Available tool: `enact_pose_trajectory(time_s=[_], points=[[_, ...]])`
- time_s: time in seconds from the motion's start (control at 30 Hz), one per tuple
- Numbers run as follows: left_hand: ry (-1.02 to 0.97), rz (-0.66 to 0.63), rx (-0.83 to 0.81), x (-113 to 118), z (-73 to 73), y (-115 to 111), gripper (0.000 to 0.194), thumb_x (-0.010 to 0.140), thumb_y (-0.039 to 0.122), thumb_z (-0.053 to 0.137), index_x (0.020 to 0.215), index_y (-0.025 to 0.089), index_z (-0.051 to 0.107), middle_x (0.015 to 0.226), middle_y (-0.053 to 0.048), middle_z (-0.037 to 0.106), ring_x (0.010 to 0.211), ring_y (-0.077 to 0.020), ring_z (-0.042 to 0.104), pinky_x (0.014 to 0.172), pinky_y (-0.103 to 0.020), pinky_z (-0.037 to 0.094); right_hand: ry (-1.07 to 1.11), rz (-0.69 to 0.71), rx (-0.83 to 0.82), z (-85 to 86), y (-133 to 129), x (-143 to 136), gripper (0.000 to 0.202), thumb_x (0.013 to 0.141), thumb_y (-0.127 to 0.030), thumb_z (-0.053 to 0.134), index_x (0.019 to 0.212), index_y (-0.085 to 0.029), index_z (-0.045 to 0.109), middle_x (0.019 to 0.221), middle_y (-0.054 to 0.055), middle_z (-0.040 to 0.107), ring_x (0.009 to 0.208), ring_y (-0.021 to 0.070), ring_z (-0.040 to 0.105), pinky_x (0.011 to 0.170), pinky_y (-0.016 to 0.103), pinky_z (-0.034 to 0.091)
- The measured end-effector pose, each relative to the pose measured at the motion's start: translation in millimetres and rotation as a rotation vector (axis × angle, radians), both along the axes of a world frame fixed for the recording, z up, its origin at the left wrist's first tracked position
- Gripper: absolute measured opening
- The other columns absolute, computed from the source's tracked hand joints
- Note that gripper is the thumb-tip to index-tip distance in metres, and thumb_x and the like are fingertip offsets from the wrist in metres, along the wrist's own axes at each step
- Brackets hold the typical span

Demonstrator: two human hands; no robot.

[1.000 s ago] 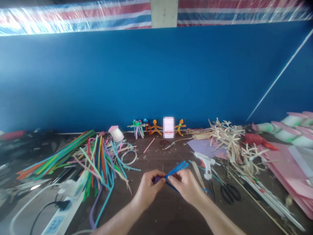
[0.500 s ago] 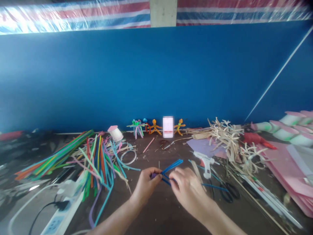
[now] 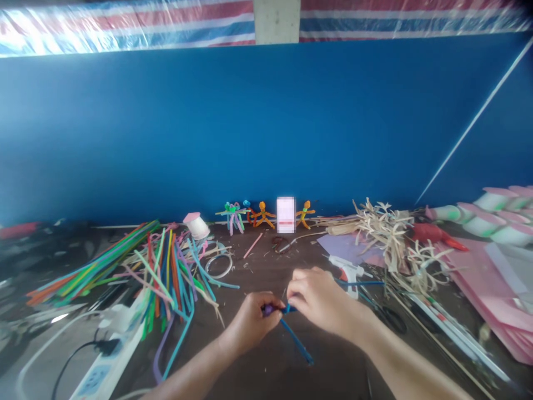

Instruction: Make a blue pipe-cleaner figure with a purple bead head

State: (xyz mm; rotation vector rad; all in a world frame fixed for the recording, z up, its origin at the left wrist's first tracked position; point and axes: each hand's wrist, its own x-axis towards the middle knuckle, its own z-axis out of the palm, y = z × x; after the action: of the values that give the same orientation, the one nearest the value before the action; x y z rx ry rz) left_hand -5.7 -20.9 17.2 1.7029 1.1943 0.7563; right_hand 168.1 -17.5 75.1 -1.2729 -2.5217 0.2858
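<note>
In the head view, my left hand (image 3: 255,321) is closed in a pinch around a small purple pipe-cleaner piece (image 3: 268,309). Blue pipe cleaner (image 3: 296,341) comes out at its fingertips and slants down to the right above the table. My right hand (image 3: 314,294) is closed, its fingertips pinching the blue pipe cleaner just beside the left fingers. Another blue length sticks out to the right beyond the back of that hand. How the purple and blue parts join is hidden by my fingers.
Colourful pipe cleaners (image 3: 170,266) and a power strip (image 3: 104,355) lie left. Small pipe-cleaner figures (image 3: 262,215) stand at the back, near a paper cup (image 3: 197,226). To the right are a glue gun (image 3: 348,272), scissors (image 3: 391,318), dried husk flowers (image 3: 387,233) and pink sheets (image 3: 491,294).
The blue strands that pointed up and right now slant down and right. My right hand has risen slightly, and the blue length behind it has swung upward across the glue gun.
</note>
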Motion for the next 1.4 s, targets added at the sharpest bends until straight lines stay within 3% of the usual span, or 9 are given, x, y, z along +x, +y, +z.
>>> enact_pose_trajectory(time_s=[0.3, 0.53, 0.67, 0.93, 1.03, 1.17, 1.27, 1.4], points=[[-0.038, -0.007, -0.171, -2, 9.3, -6, 0.019, 0.062, 0.023, 0.057, 0.074, 0.011, 0.066, 0.061, 0.001, 0.053, 0.054, -0.0092, 0.038, 0.051, -0.019, 0.031, 0.252, 0.079, -0.487, -15.6, 26, 13, 0.014, 0.070, -0.024, 0.055, 0.071, -0.017, 0.067, 0.069, -0.001, 0.065, 0.062, 0.0117, 0.056, 0.055, 0.018, 0.036], [-0.048, -0.011, -0.161, 0, 7.6, -6, 0.017, 0.062, 0.024, 0.057, 0.072, 0.013, 0.065, 0.056, 0.002, 0.050, 0.051, -0.0087, 0.035, 0.050, -0.020, 0.028, 0.354, 0.103, -0.615, -24.5, 26, 14, 0.018, 0.069, -0.027, 0.055, 0.070, -0.014, 0.068, 0.058, -0.003, 0.060, 0.055, 0.0098, 0.050, 0.051, 0.017, 0.035], [-0.135, 0.070, -0.174, -1, 1.5, -5, 0.020, 0.063, 0.028, 0.059, 0.074, 0.013, 0.065, 0.057, 0.002, 0.048, 0.053, -0.0092, 0.036, 0.050, -0.020, 0.027, 0.393, 0.055, -0.650, -30.9, 26, 15, 0.020, 0.070, -0.027, 0.054, 0.065, -0.013, 0.067, 0.051, -0.004, 0.054, 0.049, 0.0078, 0.043, 0.048, 0.017, 0.032], [-0.394, 0.095, -0.405, 4, 3.4, -4, 0.023, 0.059, 0.031, 0.065, 0.070, 0.012, 0.059, 0.050, 0.005, 0.043, 0.046, -0.0052, 0.031, 0.044, -0.018, 0.021, 0.588, 0.082, -0.906, -38.7, 24, 12, 0.019, 0.067, -0.029, 0.059, 0.058, -0.012, 0.062, 0.045, -0.006, 0.044, 0.043, 0.0053, 0.036, 0.041, 0.016, 0.026], [-0.457, 0.151, -0.493, 4, 3.4, -1, 0.022, 0.059, 0.031, 0.064, 0.070, 0.013, 0.057, 0.048, 0.006, 0.040, 0.042, -0.0040, 0.028, 0.040, -0.018, 0.017, 0.706, 0.018, -0.864, -44.0, 21, 8, 0.016, 0.071, -0.028, 0.057, 0.067, -0.013, 0.063, 0.049, -0.004, 0.049, 0.045, 0.0069, 0.043, 0.044, 0.017, 0.033], [-0.471, 0.184, -0.511, 2, 3.8, 4, 0.020, 0.061, 0.028, 0.063, 0.073, 0.013, 0.058, 0.050, 0.006, 0.041, 0.043, -0.0037, 0.032, 0.038, -0.015, 0.018, 0.881, -0.036, -0.717, -49.4, 12, 2, 0.029, 0.073, -0.026, 0.057, 0.101, -0.019, 0.055, 0.073, -0.001, 0.060, 0.064, 0.0125, 0.056, 0.059, 0.022, 0.044], [-0.495, 0.158, -0.499, 0, 3.3, 6, 0.021, 0.061, 0.028, 0.064, 0.075, 0.013, 0.059, 0.054, 0.005, 0.044, 0.046, -0.0042, 0.036, 0.037, -0.014, 0.021, 0.907, -0.027, -0.564, -49.3, 7, -1, 0.020, 0.073, -0.025, 0.058, 0.093, -0.018, 0.058, 0.083, 0.001, 0.062, 0.079, 0.0154, 0.058, 0.071, 0.024, 0.045], [-0.548, 0.119, -0.551, 1, 1.3, 7, 0.017, 0.058, 0.025, 0.064, 0.069, 0.012, 0.059, 0.055, 0.003, 0.048, 0.048, -0.0061, 0.042, 0.036, -0.014, 0.026, 0.944, -0.047, -0.515, -53.5, 5, -3, 0.016, 0.076, -0.029, 0.055, 0.083, -0.017, 0.063, 0.077, 0.002, 0.064, 0.074, 0.0155, 0.059, 0.069, 0.025, 0.045]])
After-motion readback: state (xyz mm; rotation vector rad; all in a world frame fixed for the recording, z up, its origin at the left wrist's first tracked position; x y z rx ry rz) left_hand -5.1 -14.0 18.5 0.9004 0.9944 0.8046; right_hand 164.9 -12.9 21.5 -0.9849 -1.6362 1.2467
